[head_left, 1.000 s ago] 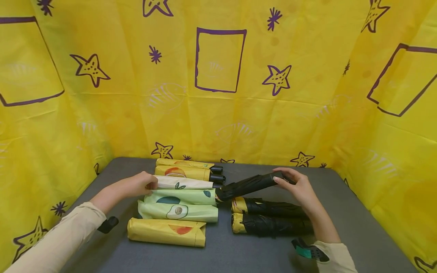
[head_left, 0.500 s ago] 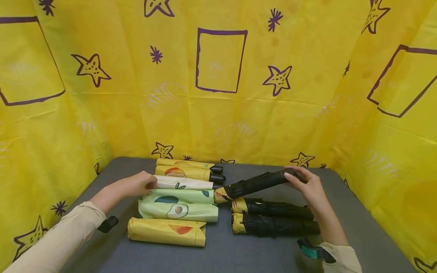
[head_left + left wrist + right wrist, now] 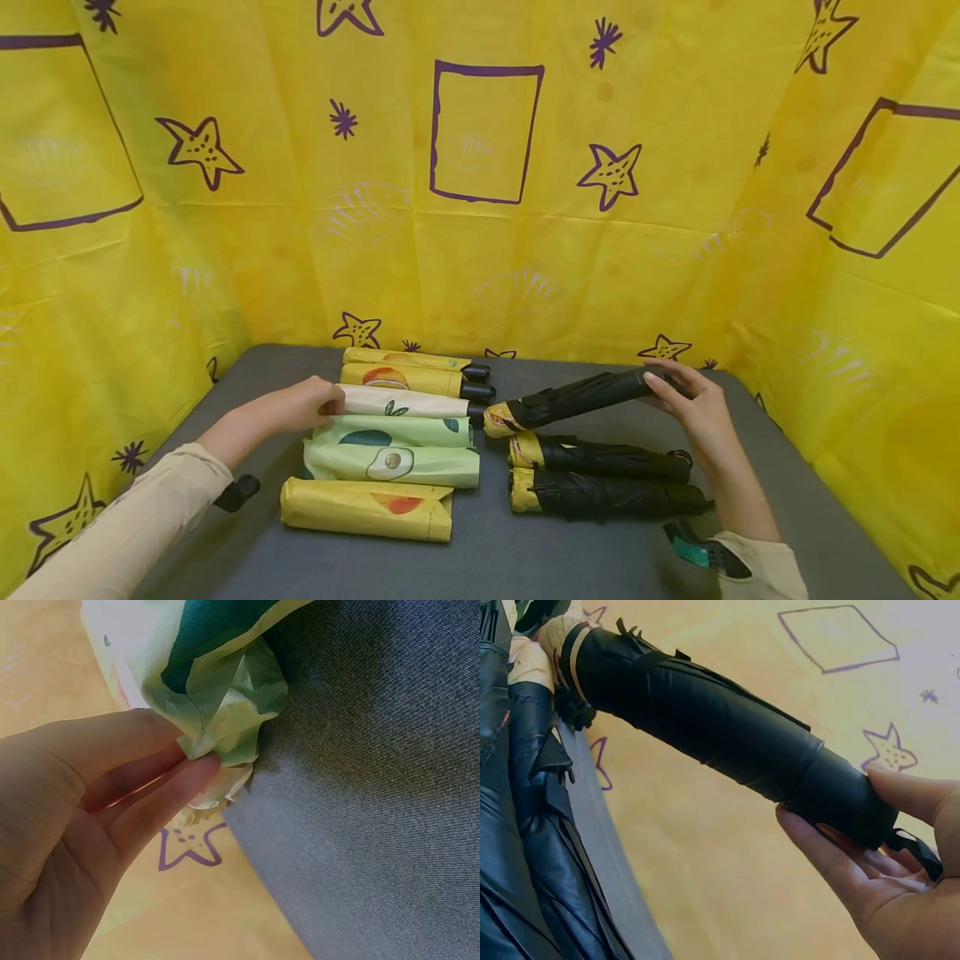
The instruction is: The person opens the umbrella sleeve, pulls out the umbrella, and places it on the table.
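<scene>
My right hand (image 3: 693,404) grips the handle end of a folded black umbrella (image 3: 577,400) with a yellow patterned tip. The umbrella slants up to the right, its tip low beside the sleeves; in the right wrist view thumb and fingers wrap its handle (image 3: 847,799). My left hand (image 3: 307,404) pinches the closed end of a light green umbrella sleeve (image 3: 405,432) with dark green shapes. The left wrist view shows the gathered green fabric (image 3: 225,712) between thumb and fingers. The sleeve's right end stands apart from the black umbrella.
Two more folded black umbrellas (image 3: 600,493) lie right of centre. A green avocado-print sleeve (image 3: 420,467) and a yellow sleeve (image 3: 367,510) lie nearer. Behind are a white sleeved umbrella (image 3: 412,403) and two yellow sleeved ones (image 3: 405,379). Yellow cloth (image 3: 480,275) encloses the grey table (image 3: 517,558).
My right hand has moved right, drawing the black umbrella out of the green sleeve; its yellow tip now shows clear of the sleeve. The left hand has stayed on the sleeve's end.
</scene>
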`<state>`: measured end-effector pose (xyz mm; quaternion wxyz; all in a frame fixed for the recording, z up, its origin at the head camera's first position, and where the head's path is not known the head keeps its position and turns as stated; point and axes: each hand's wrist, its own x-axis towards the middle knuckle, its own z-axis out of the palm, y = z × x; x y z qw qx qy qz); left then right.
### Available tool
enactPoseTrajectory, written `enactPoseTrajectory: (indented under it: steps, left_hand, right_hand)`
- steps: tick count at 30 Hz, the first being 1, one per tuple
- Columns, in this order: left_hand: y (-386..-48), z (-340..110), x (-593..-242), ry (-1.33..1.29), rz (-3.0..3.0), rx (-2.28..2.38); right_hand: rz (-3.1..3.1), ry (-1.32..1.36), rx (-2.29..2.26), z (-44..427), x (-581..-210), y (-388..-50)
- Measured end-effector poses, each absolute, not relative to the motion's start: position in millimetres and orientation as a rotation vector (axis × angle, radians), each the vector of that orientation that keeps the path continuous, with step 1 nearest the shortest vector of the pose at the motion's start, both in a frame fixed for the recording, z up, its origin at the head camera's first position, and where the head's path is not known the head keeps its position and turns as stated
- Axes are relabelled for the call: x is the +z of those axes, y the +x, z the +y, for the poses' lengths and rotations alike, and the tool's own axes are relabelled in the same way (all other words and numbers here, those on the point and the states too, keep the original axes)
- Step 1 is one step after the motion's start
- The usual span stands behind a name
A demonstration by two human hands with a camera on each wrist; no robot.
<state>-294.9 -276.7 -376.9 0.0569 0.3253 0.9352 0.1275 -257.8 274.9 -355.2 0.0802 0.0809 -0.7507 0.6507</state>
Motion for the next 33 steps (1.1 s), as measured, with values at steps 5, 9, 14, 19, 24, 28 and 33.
enactPoseTrajectory:
  steps: [5, 9, 14, 19, 24, 28, 33]
  left_hand:
    - [-295.5, -277.6, -378.8, 0.987, 2.838, 0.394]
    - [-295.3, -277.6, -379.2, 0.983, 2.840, 0.390]
    - [-295.0, -277.6, -379.3, 0.992, 2.839, 0.396]
    - [-294.4, -277.8, -379.6, 0.992, 2.838, 0.401]
    - [-294.3, -277.7, -380.3, 0.976, 2.836, 0.405]
    - [-295.0, -277.9, -381.3, 0.978, 2.839, 0.407]
    - [-295.9, -278.6, -382.0, 0.995, 2.842, 0.398]
  right_hand:
    - [-2.192, 0.239, 1.976, 280.0, -350.9, -257.9]
    - [-2.175, 0.250, 1.991, 283.0, -349.2, -258.9]
    - [-2.164, 0.255, 2.004, 286.0, -350.1, -260.1]
    - [-2.169, 0.245, 2.012, 288.7, -352.8, -260.9]
    - [-2.202, 0.237, 1.994, 291.7, -357.2, -262.1]
    - [-2.249, 0.242, 1.956, 295.4, -361.1, -263.7]
    - [-2.391, 0.280, 1.853, 303.4, -362.2, -265.9]
